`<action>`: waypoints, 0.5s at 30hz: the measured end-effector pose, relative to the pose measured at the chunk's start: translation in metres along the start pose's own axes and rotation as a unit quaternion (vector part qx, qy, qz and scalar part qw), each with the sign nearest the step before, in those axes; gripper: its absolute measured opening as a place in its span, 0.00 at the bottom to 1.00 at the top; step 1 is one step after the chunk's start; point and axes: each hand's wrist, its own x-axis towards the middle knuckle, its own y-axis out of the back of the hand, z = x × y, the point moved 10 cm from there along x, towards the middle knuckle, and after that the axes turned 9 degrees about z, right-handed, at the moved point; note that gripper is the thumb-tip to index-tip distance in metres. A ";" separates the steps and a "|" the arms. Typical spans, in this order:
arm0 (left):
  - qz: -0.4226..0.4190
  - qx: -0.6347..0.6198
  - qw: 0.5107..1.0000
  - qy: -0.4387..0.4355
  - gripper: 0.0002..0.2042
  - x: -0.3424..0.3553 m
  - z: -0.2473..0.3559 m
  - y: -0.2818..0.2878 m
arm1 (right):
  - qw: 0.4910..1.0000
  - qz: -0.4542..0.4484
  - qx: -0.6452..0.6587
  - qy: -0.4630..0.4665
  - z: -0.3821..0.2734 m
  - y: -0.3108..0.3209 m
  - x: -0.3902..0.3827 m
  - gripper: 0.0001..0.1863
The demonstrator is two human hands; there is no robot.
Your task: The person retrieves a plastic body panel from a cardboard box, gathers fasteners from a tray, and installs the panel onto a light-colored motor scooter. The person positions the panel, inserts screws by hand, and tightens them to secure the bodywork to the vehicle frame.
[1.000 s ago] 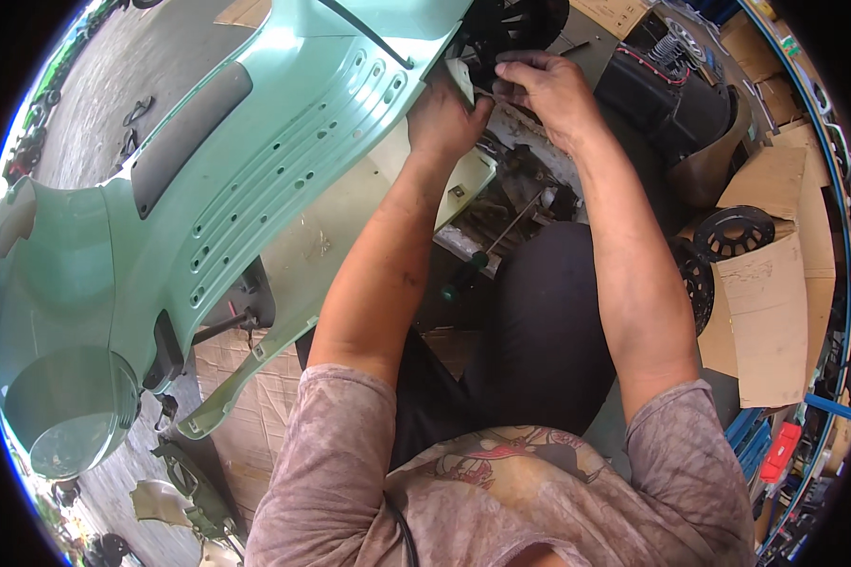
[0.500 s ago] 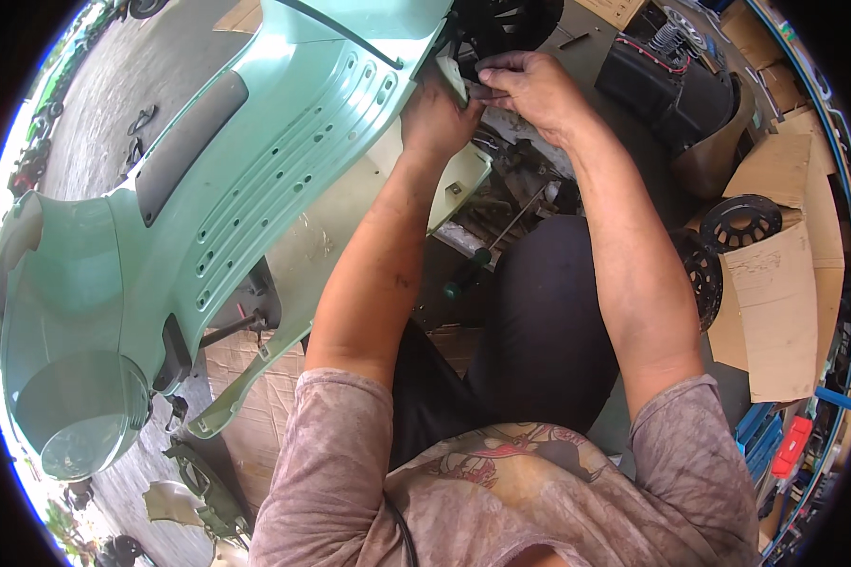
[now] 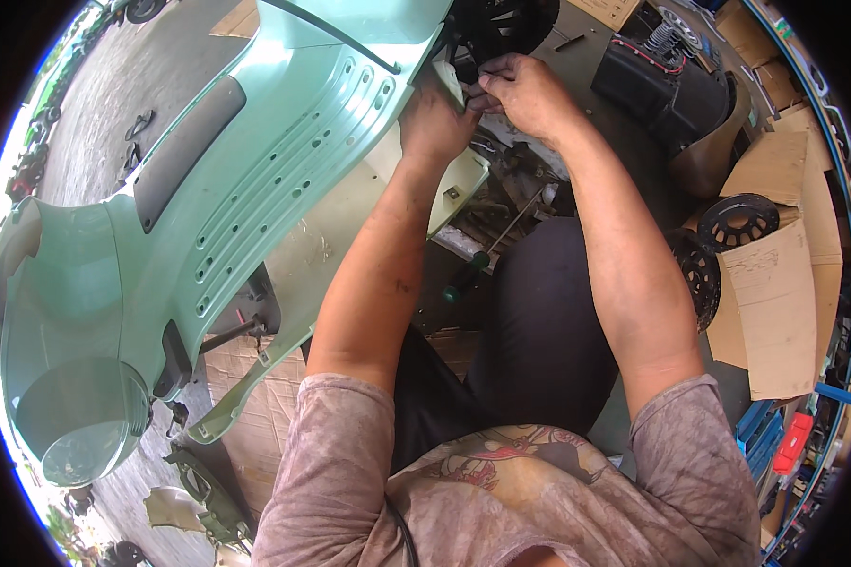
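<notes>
A mint-green scooter body [image 3: 255, 180] with a slotted footboard lies along my left side. At its far right edge my left hand [image 3: 435, 123] is closed, its fingers mostly hidden next to a pale angular piece [image 3: 450, 83]. My right hand [image 3: 531, 94] is pinched, with thumb and forefinger meeting the tip of my left hand. Whatever sits between the fingertips is too small to make out. Just beyond both hands is a black wheel [image 3: 512, 28]. Below them lies a pale green panel [image 3: 459, 189] beside dark metal parts.
A green-handled screwdriver [image 3: 465, 276] lies near my knee. To the right are an open cardboard box [image 3: 775, 312], black slotted discs [image 3: 739, 223], a black storage bin [image 3: 648, 94] and a red case [image 3: 792, 444]. Broken green trim [image 3: 203, 496] rests at the lower left.
My right hand has shifted slightly left and its fingertips now press closer to my left hand. My left hand stays nearly in place at the panel edge.
</notes>
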 end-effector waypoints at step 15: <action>0.105 0.057 0.992 -0.041 0.38 0.000 0.002 0.009 | 0.954 0.087 -0.250 0.142 -0.042 0.011 -0.002 0.17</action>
